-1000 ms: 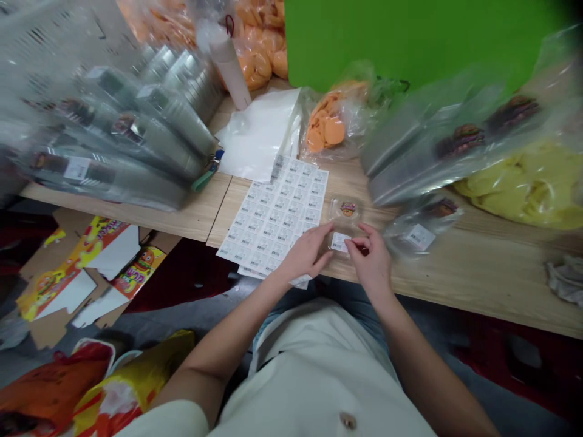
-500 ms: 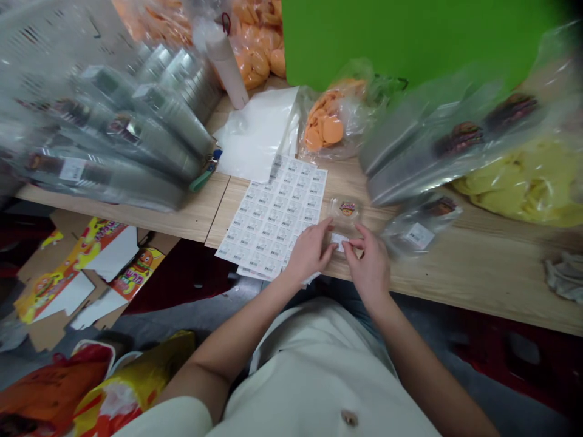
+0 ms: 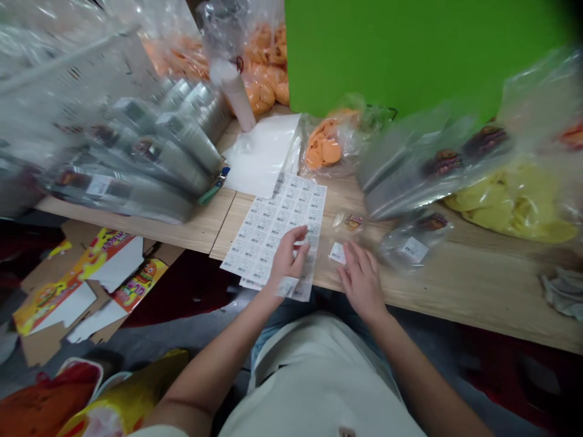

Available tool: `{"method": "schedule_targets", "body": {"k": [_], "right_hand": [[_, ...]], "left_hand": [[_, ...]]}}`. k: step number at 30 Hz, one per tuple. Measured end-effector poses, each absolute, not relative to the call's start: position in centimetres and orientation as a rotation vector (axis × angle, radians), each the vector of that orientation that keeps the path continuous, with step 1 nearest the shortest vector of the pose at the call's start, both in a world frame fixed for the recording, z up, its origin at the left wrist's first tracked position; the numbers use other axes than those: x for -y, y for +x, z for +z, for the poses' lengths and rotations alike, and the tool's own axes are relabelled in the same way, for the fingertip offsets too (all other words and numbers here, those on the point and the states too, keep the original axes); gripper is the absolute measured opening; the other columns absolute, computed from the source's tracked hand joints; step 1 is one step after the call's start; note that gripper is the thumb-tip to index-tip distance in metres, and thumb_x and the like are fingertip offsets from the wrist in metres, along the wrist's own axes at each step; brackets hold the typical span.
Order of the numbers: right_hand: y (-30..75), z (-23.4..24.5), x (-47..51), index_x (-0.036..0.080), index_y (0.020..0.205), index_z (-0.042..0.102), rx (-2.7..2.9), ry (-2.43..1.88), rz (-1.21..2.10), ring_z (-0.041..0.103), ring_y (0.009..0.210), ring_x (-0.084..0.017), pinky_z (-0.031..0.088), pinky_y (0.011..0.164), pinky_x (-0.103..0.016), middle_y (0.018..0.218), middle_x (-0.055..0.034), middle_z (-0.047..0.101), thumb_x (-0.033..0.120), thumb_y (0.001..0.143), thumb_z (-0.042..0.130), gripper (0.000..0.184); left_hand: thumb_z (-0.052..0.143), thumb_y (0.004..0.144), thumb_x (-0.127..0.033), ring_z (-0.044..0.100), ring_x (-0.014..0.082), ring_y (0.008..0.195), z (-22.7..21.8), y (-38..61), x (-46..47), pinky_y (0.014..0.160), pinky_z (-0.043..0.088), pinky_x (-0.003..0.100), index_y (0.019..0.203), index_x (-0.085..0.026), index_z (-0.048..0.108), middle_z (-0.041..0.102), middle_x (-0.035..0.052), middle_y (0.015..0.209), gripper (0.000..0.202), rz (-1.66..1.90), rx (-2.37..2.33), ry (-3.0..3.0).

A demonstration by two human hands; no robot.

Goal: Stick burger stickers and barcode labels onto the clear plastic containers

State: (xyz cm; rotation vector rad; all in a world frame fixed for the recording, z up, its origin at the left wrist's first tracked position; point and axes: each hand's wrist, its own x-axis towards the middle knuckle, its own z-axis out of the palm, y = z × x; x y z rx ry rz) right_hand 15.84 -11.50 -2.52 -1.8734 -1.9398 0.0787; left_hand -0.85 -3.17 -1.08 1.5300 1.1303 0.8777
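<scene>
On the table in front of me lies a small clear plastic bag with a burger picture (image 3: 353, 222) and a white barcode label (image 3: 337, 252). My right hand (image 3: 363, 276) rests on its right side, fingertips at the label's edge, fingers lying out. To the left, my left hand (image 3: 288, 258) is raised over the sheet of barcode stickers (image 3: 259, 233), with fingers curled around the edge of what looks like another clear bag (image 3: 288, 286) bearing a label. That bag is see-through, so its outline is hard to follow. Another labelled clear bag (image 3: 414, 249) lies right of my right hand.
Stacked clear packs (image 3: 136, 176) fill the left, with more packs (image 3: 410, 176) at right. Behind are white sheets (image 3: 266, 155), a bag of orange discs (image 3: 325, 149), a bottle (image 3: 239, 100) and a green panel (image 3: 410, 54). Yellow pieces (image 3: 510, 209) lie far right.
My left hand has left the label and moved left over the sticker sheet, a clear piece now at its fingers. My right hand stays by the label. The view has shifted slightly.
</scene>
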Motion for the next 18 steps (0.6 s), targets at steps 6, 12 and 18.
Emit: {"method": "schedule_targets", "body": {"k": [6,12,18], "right_hand": [[16.5,2.2,15.1,0.022,0.142,0.019,1.939,-1.663,-0.003,0.041,0.119,-0.027,0.037,0.096,-0.044,0.132,-0.0139,0.043,0.029,0.083,0.050,0.066],[23.0,2.4,17.2,0.020,0.140,0.026,1.755,-1.969,-0.270,0.045,0.116,-0.029,0.037,0.092,-0.047,0.130,-0.0167,0.045,0.031,0.086,0.044,0.058],[27.4,1.2,14.6,0.018,0.127,0.047,1.762,-2.112,-0.287,0.042,0.117,-0.035,0.035,0.092,-0.054,0.130,-0.0181,0.044,0.039,0.084,0.049,0.048]], "left_hand": [[0.072,0.067,-0.035,0.062,0.0129,0.067,3.6,0.4,4.7,0.070,0.050,0.031,0.121,-0.017,0.047,0.064,0.0026,0.079,0.062,0.436,-0.719,0.845],[0.074,0.062,-0.042,0.059,0.0231,0.091,3.5,5.4,3.9,0.081,0.047,0.040,0.125,-0.017,0.043,0.062,0.0102,0.100,0.075,0.616,-0.815,1.560],[0.058,0.078,-0.029,0.058,0.0203,0.097,2.9,6.4,2.0,0.082,0.047,0.035,0.108,-0.017,0.056,0.060,0.0093,0.112,0.031,0.563,-0.842,1.884]]}}
